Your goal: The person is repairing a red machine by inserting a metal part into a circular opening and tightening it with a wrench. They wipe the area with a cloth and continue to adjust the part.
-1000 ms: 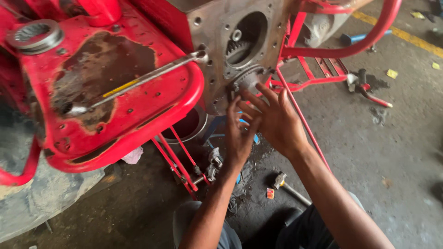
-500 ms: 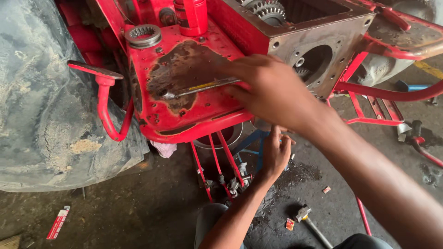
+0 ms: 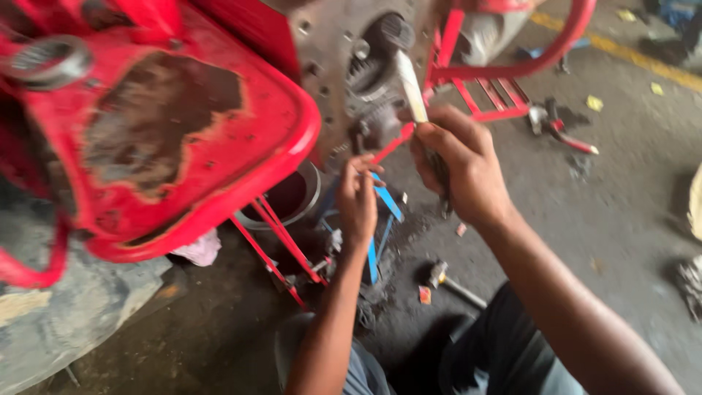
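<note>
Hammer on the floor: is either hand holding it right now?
No. The hammer lies on the concrete floor, while the right hand grips a long metal tool up by the gear housing.

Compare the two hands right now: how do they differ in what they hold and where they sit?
The right hand is closed around a long metal tool angled up toward the grey gear housing; the left hand grips nothing visible, its fingertips pinched together. The right hand sits higher and nearer the camera; the left hand is lower, beside the red rods. Both are bare and close to the housing.
</note>
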{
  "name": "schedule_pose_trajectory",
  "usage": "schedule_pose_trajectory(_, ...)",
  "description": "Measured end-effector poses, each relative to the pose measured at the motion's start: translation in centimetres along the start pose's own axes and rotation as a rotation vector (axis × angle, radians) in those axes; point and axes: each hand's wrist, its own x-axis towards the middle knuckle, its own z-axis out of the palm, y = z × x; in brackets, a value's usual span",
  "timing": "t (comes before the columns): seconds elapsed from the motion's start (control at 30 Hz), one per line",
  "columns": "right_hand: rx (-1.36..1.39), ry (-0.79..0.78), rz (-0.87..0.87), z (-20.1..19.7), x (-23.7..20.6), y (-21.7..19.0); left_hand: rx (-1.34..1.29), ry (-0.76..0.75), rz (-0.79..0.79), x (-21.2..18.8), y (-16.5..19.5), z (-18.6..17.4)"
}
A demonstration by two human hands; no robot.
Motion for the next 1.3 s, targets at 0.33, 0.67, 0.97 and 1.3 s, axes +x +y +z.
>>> schedule_pose_trajectory(0.33, 0.019, 0.041, 0.576, -10.2, -10.4, 22.9, 0.885, -0.728, -0.318, -7.0, -6.1, 0.2)
schedule_pose_trajectory(0.67, -0.013, -0.082, 0.624, -16.2, -13.4, 26.1, 1.452, -0.493, -0.936, -13.1, -19.1, -3.8)
schedule_pose_trajectory(0.97, 0.002, -0.103, 0.483, -5.0, -11.1, 25.5, 1.363, -0.764, -0.587, -9.3, -20.5, -14.8)
schedule_pose_trajectory(1.3, -0.11, -0.097, 0.54, 9.6, -8.6, 32.2, 1.279, -0.261, -0.599, -5.2, -9.0, -42.3)
